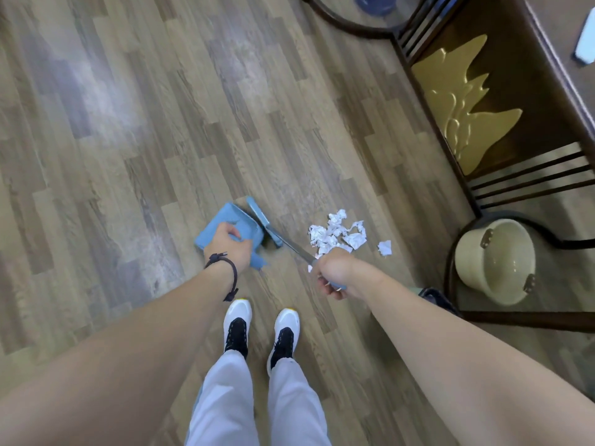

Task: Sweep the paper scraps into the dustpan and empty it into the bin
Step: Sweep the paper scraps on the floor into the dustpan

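A pile of crumpled white paper scraps (338, 235) lies on the wood-look floor, with one scrap (385, 247) a little to its right. My left hand (232, 245) grips the handle of a blue dustpan (225, 225) held low at the floor, left of the pile. My right hand (333, 272) holds the handle of a small blue brush (262, 222). The brush head sits against the dustpan's right side, left of the scraps.
A beige bin (494, 260) stands at the right inside a dark curved frame (450, 268). A dark wooden cabinet (515, 101) with gold ornament runs along the right. My feet (260, 329) stand just behind the hands.
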